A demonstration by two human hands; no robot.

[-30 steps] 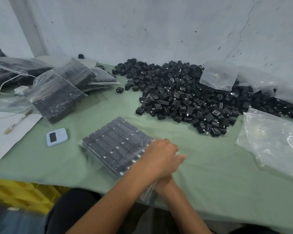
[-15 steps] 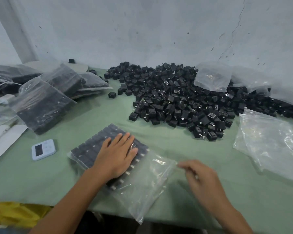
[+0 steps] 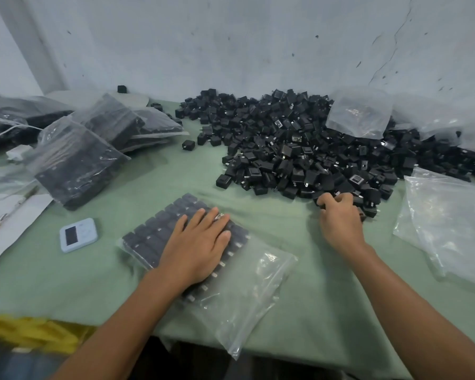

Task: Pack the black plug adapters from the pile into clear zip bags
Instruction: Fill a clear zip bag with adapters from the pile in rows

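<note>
Nearest, a yellow object shows below the front edge of the green-covered surface. On the surface a clear zip bag lies flat. Its far-left half is filled with neat rows of black plug adapters, and its near-right half is limp, reaching just past the edge. The left hand rests palm down on those rows, fingers straight and slightly spread, pressing through the plastic. To its left sits a small white device with a dark screen, and farther left a white sheet with a pen lying on it. The right hand is at the near edge of the pile, fingers curled round loose adapters there (how many I cannot tell). Just right of it lie empty clear bags. Farther back on the left, filled bags lean stacked on one another. One more empty bag rests on top of the pile, close to the wall.
</note>
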